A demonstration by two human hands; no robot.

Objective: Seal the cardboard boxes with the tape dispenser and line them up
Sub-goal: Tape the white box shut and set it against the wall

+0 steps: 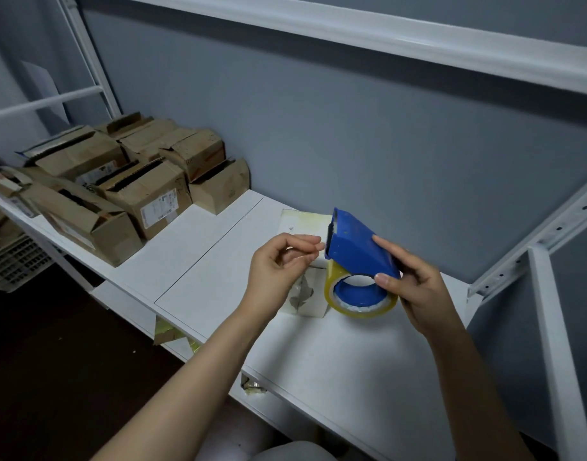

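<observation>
The right hand (418, 287) gripped the blue plastic tape dispenser (355, 251) above a small white cardboard box (310, 302) on the white shelf (218, 261). The left hand (278, 266) pinched at its blade, seemingly on the tape end. Next, the tape likely needed drawing out across the box. Worn brown cardboard boxes (145, 197) sat far left, flaps unsealed.

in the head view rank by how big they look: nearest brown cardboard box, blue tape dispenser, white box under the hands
1. nearest brown cardboard box, though it sits farther away
2. blue tape dispenser
3. white box, partly hidden by the left hand and dispenser, so 2 versus 3 is unsure
</observation>
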